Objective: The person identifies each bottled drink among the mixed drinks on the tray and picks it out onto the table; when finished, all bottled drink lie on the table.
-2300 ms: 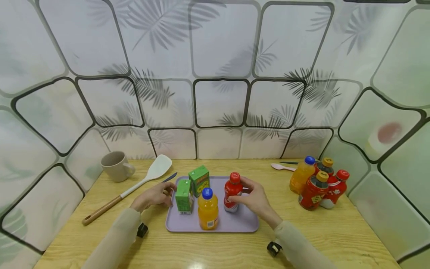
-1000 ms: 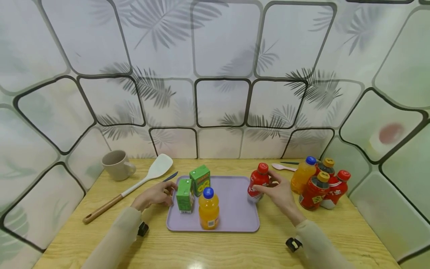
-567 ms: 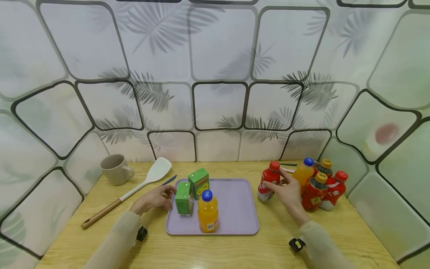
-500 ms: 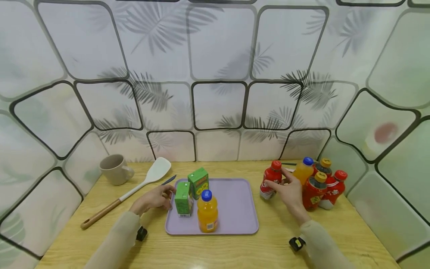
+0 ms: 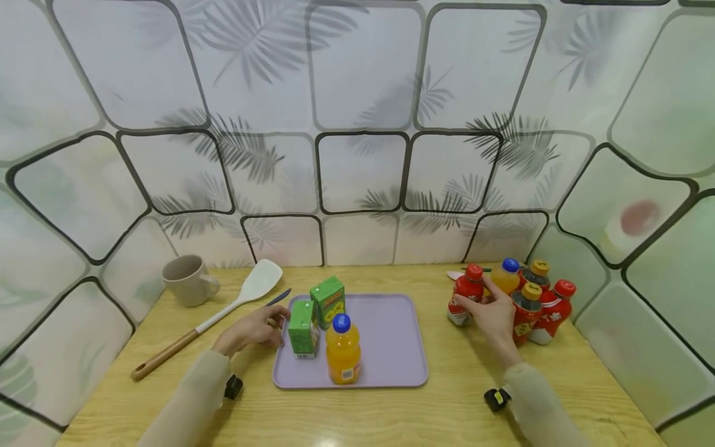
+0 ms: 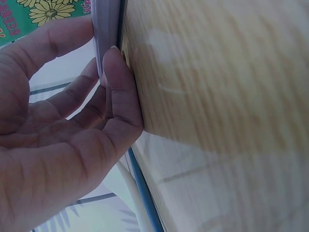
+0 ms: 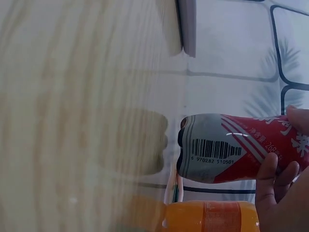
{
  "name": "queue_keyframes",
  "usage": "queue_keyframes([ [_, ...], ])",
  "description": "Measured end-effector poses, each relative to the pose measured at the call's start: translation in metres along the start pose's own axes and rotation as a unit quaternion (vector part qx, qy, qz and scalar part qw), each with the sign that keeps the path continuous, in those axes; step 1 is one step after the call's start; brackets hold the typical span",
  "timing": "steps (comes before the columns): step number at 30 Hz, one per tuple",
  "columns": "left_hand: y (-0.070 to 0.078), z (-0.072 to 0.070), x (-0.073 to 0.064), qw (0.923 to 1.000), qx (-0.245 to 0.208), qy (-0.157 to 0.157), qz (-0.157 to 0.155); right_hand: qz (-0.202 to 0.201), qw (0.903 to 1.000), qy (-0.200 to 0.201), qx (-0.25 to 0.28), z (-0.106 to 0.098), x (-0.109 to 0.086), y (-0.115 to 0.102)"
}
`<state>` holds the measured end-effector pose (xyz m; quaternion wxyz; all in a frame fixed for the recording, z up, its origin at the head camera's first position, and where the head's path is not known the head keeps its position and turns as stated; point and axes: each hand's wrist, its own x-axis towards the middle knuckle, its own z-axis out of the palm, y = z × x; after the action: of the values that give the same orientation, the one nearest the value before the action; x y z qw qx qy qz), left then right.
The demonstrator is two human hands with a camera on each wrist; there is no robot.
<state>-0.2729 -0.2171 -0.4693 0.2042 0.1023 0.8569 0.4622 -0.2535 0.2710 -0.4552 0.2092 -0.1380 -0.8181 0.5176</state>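
Note:
My right hand (image 5: 496, 315) grips a red drink bottle (image 5: 467, 292) with a white lower part and red cap, right of the tray. In the right wrist view the bottle's (image 7: 210, 150) base is at or just above the tabletop; I cannot tell whether they touch. My left hand (image 5: 252, 329) pinches the left rim of a lilac tray (image 5: 388, 341); in the left wrist view thumb and fingers lie around the tray rim (image 6: 107, 29). On the tray stand two green juice cartons (image 5: 303, 329) and an orange juice bottle (image 5: 343, 354) with a blue cap.
Close to the right hand stand another orange juice bottle (image 5: 506, 279), two dark bottles (image 5: 525, 316) with yellow caps and a second red bottle (image 5: 552, 313). A pink spoon (image 5: 455, 275) lies behind. At left are a mug (image 5: 187, 282), a white spatula (image 5: 259, 280) and a blue utensil (image 5: 277, 298).
My right hand has carried the red bottle from the tray's right half over its edge, rightward towards the other bottles. The left hand has stayed at the tray rim.

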Motion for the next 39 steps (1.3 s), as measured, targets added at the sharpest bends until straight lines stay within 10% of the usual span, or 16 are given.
queue_keyframes([
  [39, 0.001, -0.001, 0.0, 0.9998, -0.018, -0.01, -0.006, -0.04, 0.9962, 0.045, -0.063, 0.011, 0.015, -0.007],
])
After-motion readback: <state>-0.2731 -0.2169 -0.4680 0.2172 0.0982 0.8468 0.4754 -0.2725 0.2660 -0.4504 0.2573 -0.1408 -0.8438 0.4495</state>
